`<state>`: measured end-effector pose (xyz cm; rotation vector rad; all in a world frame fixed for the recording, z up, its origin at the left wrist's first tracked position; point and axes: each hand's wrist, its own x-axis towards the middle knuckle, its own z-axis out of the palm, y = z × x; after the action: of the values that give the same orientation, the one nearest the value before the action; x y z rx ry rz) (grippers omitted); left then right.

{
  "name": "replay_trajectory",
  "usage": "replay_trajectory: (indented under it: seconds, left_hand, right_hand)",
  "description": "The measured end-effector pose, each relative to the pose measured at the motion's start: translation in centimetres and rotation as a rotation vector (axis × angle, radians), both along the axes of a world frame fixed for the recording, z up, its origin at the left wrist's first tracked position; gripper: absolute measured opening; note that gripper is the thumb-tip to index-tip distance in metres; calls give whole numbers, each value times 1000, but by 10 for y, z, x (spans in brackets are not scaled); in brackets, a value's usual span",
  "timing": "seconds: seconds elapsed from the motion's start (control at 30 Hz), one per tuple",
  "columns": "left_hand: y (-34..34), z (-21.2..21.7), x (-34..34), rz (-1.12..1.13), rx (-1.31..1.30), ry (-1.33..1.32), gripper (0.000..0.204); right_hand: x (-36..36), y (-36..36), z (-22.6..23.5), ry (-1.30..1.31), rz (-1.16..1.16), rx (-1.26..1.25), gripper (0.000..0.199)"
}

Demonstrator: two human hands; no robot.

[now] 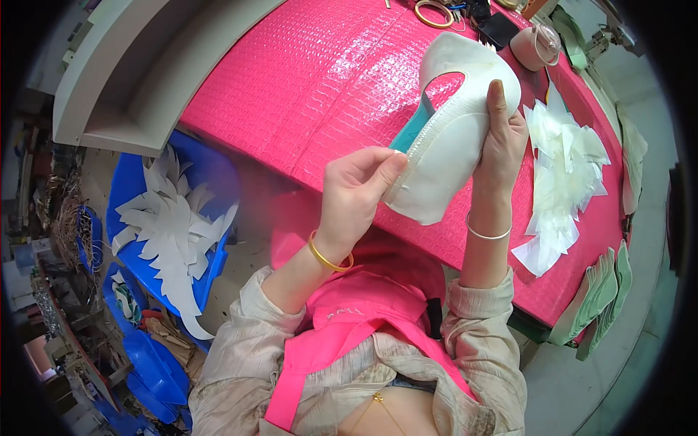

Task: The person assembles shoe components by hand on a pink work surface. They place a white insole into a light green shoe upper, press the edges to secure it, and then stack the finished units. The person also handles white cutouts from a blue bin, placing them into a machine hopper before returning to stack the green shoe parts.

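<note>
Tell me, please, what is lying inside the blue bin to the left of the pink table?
The blue bin holds a loose heap of white cut pieces, some spilling over its front rim. Whatever lies beneath them, and the bin's bottom, is covered.

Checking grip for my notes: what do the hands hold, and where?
Both hold one white shoe upper: left hand pinches its lower edge, right hand grips its right side.

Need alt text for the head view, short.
Both hands hold up a white shoe upper with teal lining over a pink table: the left hand pinches its edge, the right hand grips its side. White cut pieces lie stacked at right.
</note>
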<state>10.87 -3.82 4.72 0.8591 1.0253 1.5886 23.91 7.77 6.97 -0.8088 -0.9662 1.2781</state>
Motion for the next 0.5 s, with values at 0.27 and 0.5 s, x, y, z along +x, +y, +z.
replay_trajectory:
  seconds: [0.27,0.5]
  left_hand:
    - [-15,-7,-75,282,55,-142,23]
    - [-62,6,-119,489,-77,146,38]
  right_hand:
    - [5,-1,-3,39,-44,7,25]
    - [-10,-7,1,43,68,-63,30]
